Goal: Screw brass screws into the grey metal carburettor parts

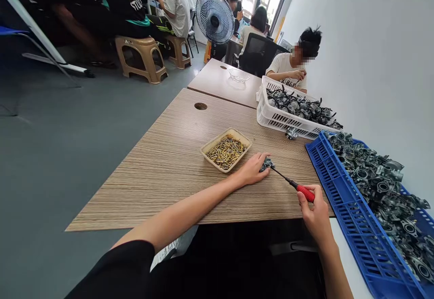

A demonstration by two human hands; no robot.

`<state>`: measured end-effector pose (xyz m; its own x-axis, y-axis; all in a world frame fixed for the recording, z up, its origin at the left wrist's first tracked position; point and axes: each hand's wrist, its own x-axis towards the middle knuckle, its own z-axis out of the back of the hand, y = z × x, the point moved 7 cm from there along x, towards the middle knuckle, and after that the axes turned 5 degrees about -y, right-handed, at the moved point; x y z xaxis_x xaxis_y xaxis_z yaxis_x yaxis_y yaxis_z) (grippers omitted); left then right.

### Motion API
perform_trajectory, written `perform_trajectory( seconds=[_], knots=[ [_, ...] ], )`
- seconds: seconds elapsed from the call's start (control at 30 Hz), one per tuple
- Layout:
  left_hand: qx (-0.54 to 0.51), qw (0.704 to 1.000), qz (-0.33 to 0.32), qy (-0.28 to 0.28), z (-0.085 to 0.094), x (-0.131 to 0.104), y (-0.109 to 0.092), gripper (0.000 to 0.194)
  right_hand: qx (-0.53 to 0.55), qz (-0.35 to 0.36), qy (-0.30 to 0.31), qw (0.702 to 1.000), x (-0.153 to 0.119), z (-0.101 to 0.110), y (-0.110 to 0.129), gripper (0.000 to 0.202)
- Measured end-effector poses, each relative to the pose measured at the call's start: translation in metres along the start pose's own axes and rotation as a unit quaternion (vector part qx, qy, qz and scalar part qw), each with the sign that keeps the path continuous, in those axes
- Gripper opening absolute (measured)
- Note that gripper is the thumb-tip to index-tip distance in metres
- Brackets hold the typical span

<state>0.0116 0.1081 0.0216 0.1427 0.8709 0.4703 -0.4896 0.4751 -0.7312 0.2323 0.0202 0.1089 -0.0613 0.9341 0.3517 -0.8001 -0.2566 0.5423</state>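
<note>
Screwdriver [306,193] in grip: from where I sit, I have its red handle closed in my right hand [317,209], right of center in the lower half of the frame, and its dark shaft slants up and left to the metal part [266,164]. My left hand [252,169] is drawn in narrow around that part, holding it at the desk [162,168], just right of the middle of the frame (my fingers cover some of it, so I cannot tell exactly where the tip meets it). Just left of that hand I see a shallow dish [216,166] heaped with brass-colored pieces [226,151]. One tiny piece [254,138] lies alone above and right of the dish. Toward the right, a white crate [271,119] full of dark and silver parts stands on the desk, with a loose part [291,133] beside its near wall. A blue crate [356,231], loaded with gray metal bodies [376,177], slants down to the lower right corner. At the upper right, a person [288,69] sits behind the white crate; a fan [214,17] stands at upper center.
</note>
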Motion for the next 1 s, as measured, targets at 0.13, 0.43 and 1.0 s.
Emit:
perform_trajectory(
  seconds=[0.13, 0.43, 1.0],
  knots=[
    [0.003, 1.0, -0.002, -0.005, 0.0, -0.0002, 0.0004, 0.05, -0.009, -0.01, 0.005, 1.0, 0.0005, 0.0, -0.0022, 0.036],
    [0.002, 1.0, -0.003, -0.004, -0.0001, 0.0006, 0.0003, 0.049, 0.007, 0.01, 0.001, 1.0, -0.0004, -0.0015, -0.0026, 0.035],
    [0.006, 1.0, -0.001, -0.004, 0.0011, 0.0004, -0.0008, 0.048, -0.014, -0.018, -0.024, 0.999, 0.0017, 0.0007, -0.0063, 0.039]
  ],
)
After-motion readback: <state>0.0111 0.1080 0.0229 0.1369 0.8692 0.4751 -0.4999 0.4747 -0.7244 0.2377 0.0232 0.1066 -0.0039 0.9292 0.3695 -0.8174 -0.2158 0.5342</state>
